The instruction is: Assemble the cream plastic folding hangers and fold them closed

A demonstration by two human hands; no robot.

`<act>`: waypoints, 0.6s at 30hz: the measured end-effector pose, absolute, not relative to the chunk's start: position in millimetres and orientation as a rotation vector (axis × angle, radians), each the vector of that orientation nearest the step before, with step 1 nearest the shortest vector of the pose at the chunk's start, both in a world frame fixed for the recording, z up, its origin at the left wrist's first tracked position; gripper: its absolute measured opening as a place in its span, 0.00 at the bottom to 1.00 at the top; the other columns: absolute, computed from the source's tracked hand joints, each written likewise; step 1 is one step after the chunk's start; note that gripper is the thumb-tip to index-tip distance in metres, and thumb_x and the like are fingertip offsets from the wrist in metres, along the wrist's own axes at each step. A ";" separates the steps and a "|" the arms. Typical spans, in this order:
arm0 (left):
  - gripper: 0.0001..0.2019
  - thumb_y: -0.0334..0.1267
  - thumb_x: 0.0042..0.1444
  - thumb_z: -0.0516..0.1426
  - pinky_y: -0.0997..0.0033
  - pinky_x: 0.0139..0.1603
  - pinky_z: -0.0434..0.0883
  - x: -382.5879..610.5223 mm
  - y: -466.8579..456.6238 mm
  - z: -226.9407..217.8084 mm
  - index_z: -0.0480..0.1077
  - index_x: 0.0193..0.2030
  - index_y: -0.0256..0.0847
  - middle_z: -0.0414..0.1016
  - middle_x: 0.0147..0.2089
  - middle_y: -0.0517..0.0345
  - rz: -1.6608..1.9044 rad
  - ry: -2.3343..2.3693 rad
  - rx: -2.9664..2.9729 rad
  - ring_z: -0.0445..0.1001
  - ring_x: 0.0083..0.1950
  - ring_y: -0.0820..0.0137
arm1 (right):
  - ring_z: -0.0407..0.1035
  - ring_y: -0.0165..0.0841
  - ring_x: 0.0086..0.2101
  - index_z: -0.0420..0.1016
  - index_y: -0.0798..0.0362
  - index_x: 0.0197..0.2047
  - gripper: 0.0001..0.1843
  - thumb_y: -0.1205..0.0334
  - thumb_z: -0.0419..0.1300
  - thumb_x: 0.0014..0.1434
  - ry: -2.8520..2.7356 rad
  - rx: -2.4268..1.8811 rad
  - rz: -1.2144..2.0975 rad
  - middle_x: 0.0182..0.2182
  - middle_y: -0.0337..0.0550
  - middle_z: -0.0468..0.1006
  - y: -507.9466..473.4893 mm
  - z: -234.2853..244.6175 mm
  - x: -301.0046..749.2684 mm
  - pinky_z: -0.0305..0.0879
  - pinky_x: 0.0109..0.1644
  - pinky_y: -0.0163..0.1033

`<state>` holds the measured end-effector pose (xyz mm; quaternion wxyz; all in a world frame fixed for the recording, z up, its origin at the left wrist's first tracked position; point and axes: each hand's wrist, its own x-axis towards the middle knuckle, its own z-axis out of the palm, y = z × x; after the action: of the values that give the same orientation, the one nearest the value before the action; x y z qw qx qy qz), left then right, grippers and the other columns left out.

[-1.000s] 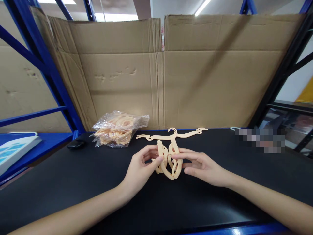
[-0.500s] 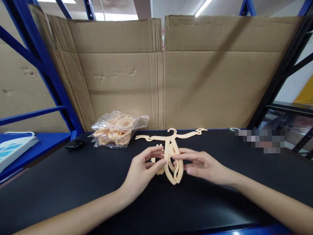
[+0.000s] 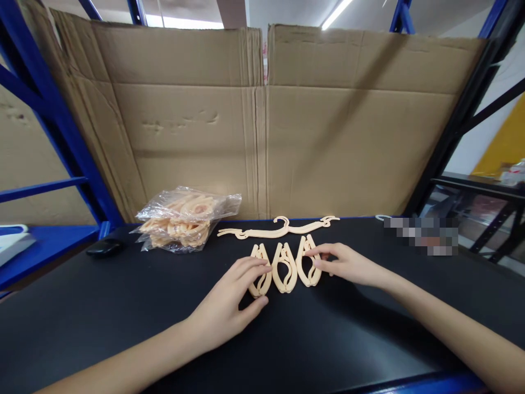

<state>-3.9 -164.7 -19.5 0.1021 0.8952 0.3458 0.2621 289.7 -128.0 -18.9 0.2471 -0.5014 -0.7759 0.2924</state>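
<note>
Three cream folding hangers, folded up, lie side by side on the black table: a left one (image 3: 260, 285), a middle one (image 3: 284, 276) and a right one (image 3: 308, 273). My left hand (image 3: 229, 298) hovers over the left one with thumb and fingers apart, hiding part of it. At the right one, the thumb and forefinger of my right hand (image 3: 340, 264) close on its right side. Behind the row, an unfolded cream hanger (image 3: 266, 233) lies with its arms spread and its hook toward the cardboard.
A clear plastic bag (image 3: 186, 219) of more cream hangers lies at the back left, beside a black computer mouse (image 3: 104, 247). Cardboard sheets (image 3: 197, 126) wall off the back. A blurred item (image 3: 426, 234) lies at the back right. Blue rack posts (image 3: 74, 137) stand at the left.
The folded hanger held up between both hands is now down at the right end of the row. My left hand has let go and moved left; my right hand has shifted slightly away.
</note>
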 end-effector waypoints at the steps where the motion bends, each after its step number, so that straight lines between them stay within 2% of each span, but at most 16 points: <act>1: 0.21 0.36 0.58 0.55 0.54 0.65 0.61 -3.3 -166.9 -19.2 0.62 0.59 0.46 0.65 0.63 0.52 0.712 1.022 2.662 0.60 0.65 0.60 | 0.69 0.34 0.32 0.74 0.54 0.52 0.22 0.51 0.56 0.58 -2.168 -1.380 0.702 0.36 0.46 0.76 -130.6 -18.2 288.9 0.69 0.39 0.42; 5: 0.28 0.45 0.60 0.53 0.43 0.67 0.52 -1.2 -176.0 -18.3 0.53 0.67 0.48 0.55 0.69 0.54 0.459 1.069 2.686 0.50 0.70 0.55 | 0.68 0.40 0.45 0.70 0.53 0.56 0.23 0.52 0.54 0.60 -2.308 -1.365 0.508 0.48 0.50 0.73 -139.2 -16.3 287.9 0.64 0.52 0.48; 8: 0.31 0.49 0.61 0.51 0.40 0.67 0.47 0.3 -181.9 -17.3 0.47 0.69 0.49 0.48 0.71 0.55 0.330 1.096 2.683 0.46 0.71 0.54 | 0.58 0.43 0.58 0.64 0.53 0.60 0.27 0.49 0.52 0.62 -2.365 -1.390 0.426 0.58 0.52 0.65 -145.2 -16.1 286.4 0.54 0.62 0.51; 10: 0.31 0.51 0.61 0.51 0.41 0.67 0.47 0.9 -184.6 -16.4 0.46 0.69 0.50 0.44 0.72 0.56 0.288 1.083 2.693 0.43 0.71 0.54 | 0.47 0.44 0.63 0.56 0.51 0.66 0.33 0.44 0.51 0.62 -2.400 -1.412 0.387 0.65 0.51 0.54 -151.1 -15.8 282.8 0.47 0.65 0.53; 12: 0.32 0.52 0.61 0.50 0.42 0.67 0.47 0.8 -186.2 -15.1 0.44 0.69 0.51 0.42 0.72 0.56 0.254 1.040 2.711 0.42 0.71 0.53 | 0.36 0.45 0.66 0.46 0.49 0.69 0.38 0.41 0.49 0.62 -2.487 -1.385 0.381 0.68 0.49 0.44 -158.3 -15.7 276.9 0.41 0.67 0.55; 14: 0.33 0.54 0.61 0.49 0.42 0.67 0.46 0.4 -186.7 -13.6 0.42 0.70 0.50 0.39 0.72 0.55 0.199 1.002 2.725 0.39 0.71 0.53 | 0.30 0.46 0.66 0.41 0.48 0.70 0.40 0.39 0.48 0.62 -2.612 -1.327 0.419 0.69 0.47 0.38 -165.5 -16.1 270.0 0.36 0.67 0.56; 18: 0.34 0.56 0.62 0.47 0.41 0.67 0.45 -0.3 -185.4 -11.7 0.39 0.70 0.48 0.36 0.72 0.53 0.134 1.025 2.729 0.36 0.71 0.53 | 0.28 0.48 0.66 0.40 0.43 0.69 0.40 0.37 0.47 0.61 -2.718 -1.267 0.477 0.69 0.46 0.34 -174.1 -17.1 260.6 0.30 0.67 0.60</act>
<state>-0.3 -185.4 -11.7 0.1117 0.9293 0.3490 0.0457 260.6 -174.1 -17.1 0.0524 -0.4165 -0.8940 0.1569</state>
